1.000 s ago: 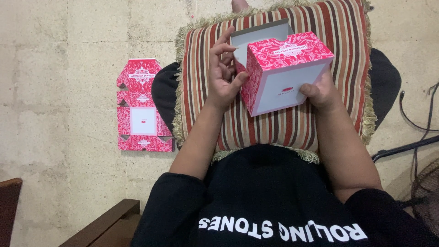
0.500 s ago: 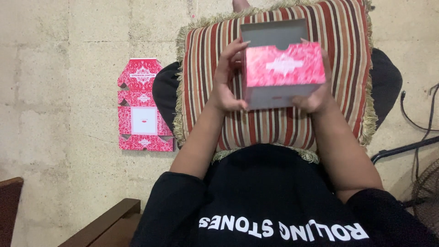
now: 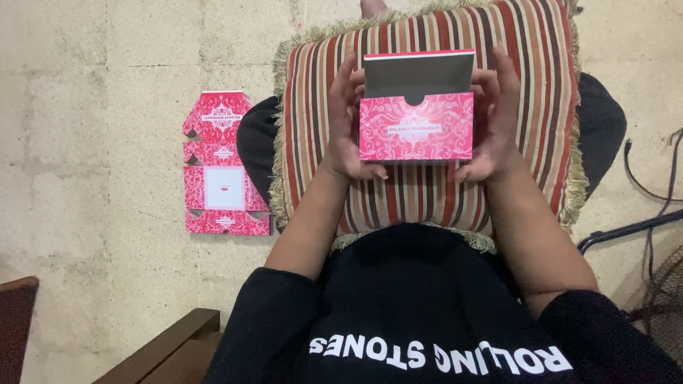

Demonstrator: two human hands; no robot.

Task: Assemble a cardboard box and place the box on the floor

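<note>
A pink cardboard box (image 3: 416, 126) with white ornament is held upright over a striped cushion (image 3: 313, 107). Its grey-lined lid flap stands open at the top. My left hand (image 3: 347, 121) grips the box's left side, thumb under the lower left corner. My right hand (image 3: 492, 121) grips the right side, fingers reaching up past the flap. Both hands are shut on the box.
A flat unfolded pink box blank (image 3: 222, 165) lies on the beige tiled floor (image 3: 92, 142) left of the cushion. A dark wooden chair arm (image 3: 163, 348) is at lower left. Black cables (image 3: 644, 178) and a fan grille (image 3: 665, 299) are at right.
The box was tilted with its white side showing; it has turned square, pink front towards me. My right hand moved from under it to its right side.
</note>
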